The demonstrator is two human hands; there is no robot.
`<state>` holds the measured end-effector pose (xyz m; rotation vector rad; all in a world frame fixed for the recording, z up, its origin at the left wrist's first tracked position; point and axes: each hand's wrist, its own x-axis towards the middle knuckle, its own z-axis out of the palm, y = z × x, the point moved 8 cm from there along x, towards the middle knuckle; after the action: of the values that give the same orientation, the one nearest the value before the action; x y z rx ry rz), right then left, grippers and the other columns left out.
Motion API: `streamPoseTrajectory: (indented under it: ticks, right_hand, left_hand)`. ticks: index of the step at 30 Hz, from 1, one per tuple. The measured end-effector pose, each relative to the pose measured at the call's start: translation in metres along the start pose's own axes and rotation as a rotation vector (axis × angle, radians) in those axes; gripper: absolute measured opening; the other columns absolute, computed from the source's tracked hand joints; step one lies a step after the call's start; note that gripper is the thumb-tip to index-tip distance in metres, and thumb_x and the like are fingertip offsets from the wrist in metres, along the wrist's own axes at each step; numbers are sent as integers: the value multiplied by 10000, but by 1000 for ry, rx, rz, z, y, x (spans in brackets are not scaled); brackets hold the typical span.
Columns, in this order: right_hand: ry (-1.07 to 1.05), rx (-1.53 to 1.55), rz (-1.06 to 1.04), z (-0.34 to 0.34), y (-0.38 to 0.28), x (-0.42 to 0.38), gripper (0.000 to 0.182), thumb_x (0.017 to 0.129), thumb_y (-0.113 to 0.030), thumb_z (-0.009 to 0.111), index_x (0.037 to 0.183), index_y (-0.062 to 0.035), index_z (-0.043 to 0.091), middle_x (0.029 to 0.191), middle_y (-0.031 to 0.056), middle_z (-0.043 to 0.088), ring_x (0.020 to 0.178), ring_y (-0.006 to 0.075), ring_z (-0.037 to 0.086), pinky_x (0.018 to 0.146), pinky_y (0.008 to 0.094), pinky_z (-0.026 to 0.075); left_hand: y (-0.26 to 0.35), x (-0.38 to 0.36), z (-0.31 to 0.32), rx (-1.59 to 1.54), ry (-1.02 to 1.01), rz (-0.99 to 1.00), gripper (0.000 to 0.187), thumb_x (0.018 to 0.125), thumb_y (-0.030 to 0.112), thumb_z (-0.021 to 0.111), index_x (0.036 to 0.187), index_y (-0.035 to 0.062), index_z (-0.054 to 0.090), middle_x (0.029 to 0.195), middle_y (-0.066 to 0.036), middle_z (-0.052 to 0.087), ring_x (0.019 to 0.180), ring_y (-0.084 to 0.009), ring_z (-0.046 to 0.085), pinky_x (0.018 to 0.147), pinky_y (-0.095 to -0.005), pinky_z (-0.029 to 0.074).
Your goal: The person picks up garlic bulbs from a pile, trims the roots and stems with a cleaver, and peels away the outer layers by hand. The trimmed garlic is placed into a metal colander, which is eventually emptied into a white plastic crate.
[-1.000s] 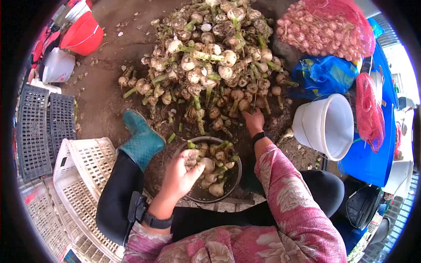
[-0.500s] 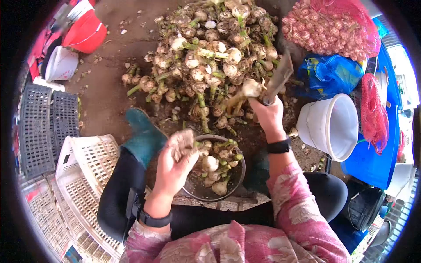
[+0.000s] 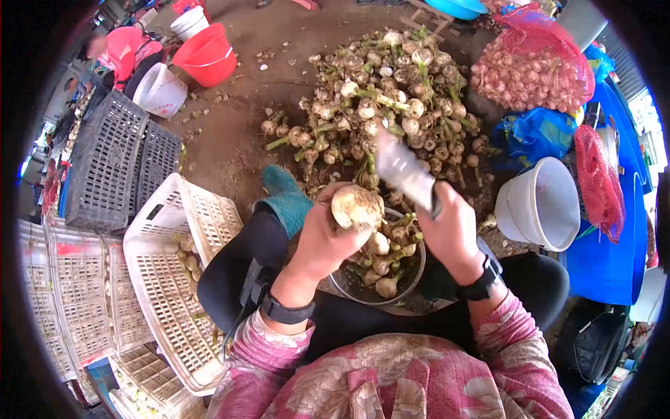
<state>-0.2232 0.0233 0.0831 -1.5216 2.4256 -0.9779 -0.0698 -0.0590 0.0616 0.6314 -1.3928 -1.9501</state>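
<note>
The left hand (image 3: 322, 241) is closed around a round, dirty-white garlic bulb (image 3: 356, 207) and holds it up above the dark round metal bowl (image 3: 412, 276), which stands between the person's knees. The right hand (image 3: 452, 234) grips the handle of a broad steel knife (image 3: 403, 171); its blade points up and away, and it looks blurred. The blade is just beside the bulb, but I cannot tell if they touch. Inside the bowl lie more garlic bulbs with short green stems. Behind the bowl, on the brown earth floor, there is a big heap of unpeeled garlic with green stalks (image 3: 391, 105). A white plastic bucket (image 3: 541, 202) lies tilted at the right side, near a red net sack of garlic (image 3: 534, 66). A white slotted plastic crate (image 3: 171, 279) rests at the left, beside a teal rubber boot (image 3: 286, 199).
</note>
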Motion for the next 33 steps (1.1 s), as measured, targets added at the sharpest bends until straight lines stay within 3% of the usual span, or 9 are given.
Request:
streamPoseTrajectory:
  ticks: [4,6,9,12,15,17,23,30,33]
  right_hand:
    - [-146,-71,-265,-3,-47,-31,260,595,-202,679,754,-63,529,662,96,568,592,287,583,531,365,471]
    - [-162,-92,-307,0,-51,-36,290,578,-246,684,754,-76,529,653,76,568,581,261,584,528,360,473]
    - [-164,-52,-380,0,-64,-43,297,555,-264,686,739,-84,537,637,83,565,581,270,583,535,366,474]
    - [-144,13,-332,8,-50,-37,293,563,-257,674,761,-74,560,658,99,583,589,287,585,556,377,478]
    - [-158,82,-218,22,-21,-37,284,600,-237,653,794,-41,582,679,132,601,613,307,594,574,380,485]
    - [-314,109,430,56,95,-32,236,702,-215,594,797,1,595,672,202,593,644,338,603,594,381,493]
    - [66,110,-28,0,0,-22,242,638,-219,645,756,-15,591,692,197,585,664,348,592,599,379,487]
    - [-264,206,-23,19,-41,-33,232,603,-215,625,717,-30,544,648,166,577,642,341,591,601,411,480]
    - [-502,10,247,74,59,-22,251,684,-260,587,779,-27,592,685,178,596,658,325,603,616,412,484]
  left_hand:
    - [5,-9,5,33,-97,188,500,743,236,654,1149,60,420,1020,-79,536,963,-202,532,850,-331,436]
    - [-8,-10,17,-671,-174,6,422,816,203,568,1165,29,408,1091,-111,519,990,-213,540,864,-342,458]
    - [-5,-11,8,4,-89,133,477,779,219,612,1161,71,366,1006,-72,518,902,-162,547,835,-297,460]
    - [-10,-21,19,-571,-55,-95,565,662,121,688,1125,20,381,969,-64,537,881,-132,540,818,-269,438]
    - [9,-23,9,78,-29,194,517,643,84,630,1102,10,405,964,-66,546,857,-127,550,783,-256,444]
    - [46,-34,30,-47,-35,312,469,642,50,600,1077,-1,436,947,-54,550,849,-105,544,752,-235,439]
    - [19,-7,8,-126,83,199,578,617,49,640,1146,9,409,1000,-57,532,926,-126,520,822,-258,417]
    - [5,-13,-16,489,70,387,573,700,226,657,1171,23,401,1108,-88,465,1005,-188,470,849,-330,408]
    - [5,-14,-33,265,129,354,624,713,204,608,1251,12,359,1183,-83,453,1050,-193,464,858,-309,406]
